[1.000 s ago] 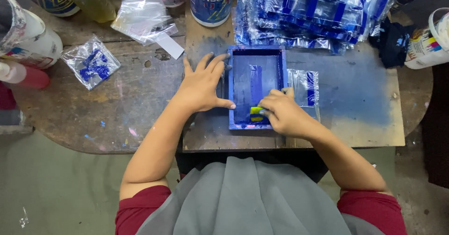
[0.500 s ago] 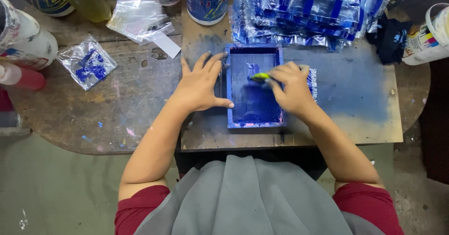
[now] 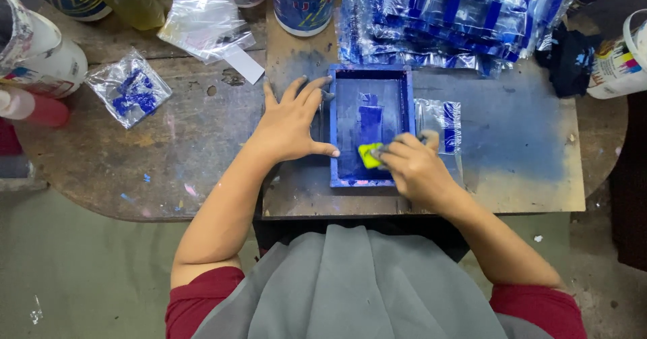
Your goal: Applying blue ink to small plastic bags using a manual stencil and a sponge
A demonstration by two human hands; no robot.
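A small blue-stained printing frame [image 3: 335,127] lies on a blue-smeared board [image 3: 512,150]. My left hand [image 3: 291,120] lies flat with spread fingers on the frame's left edge, holding it down. My right hand [image 3: 411,167] grips a yellow squeegee [image 3: 368,155] pressed on the screen near the frame's near edge. A clear plastic bag with a blue print [image 3: 441,122] sticks out from under the frame's right side.
A stack of blue-printed plastic bags [image 3: 458,15] lies behind the frame. Paint cans [image 3: 304,2] and tubs [image 3: 37,49] stand along the back and left. Loose clear bags [image 3: 202,25] and a blue-stained bag [image 3: 128,88] lie on the worn round table; a dark cloth [image 3: 569,59] sits at right.
My right hand pushed the yellow squeegee to the far end of the screen, then drew it back toward me. My left hand stayed on the frame.
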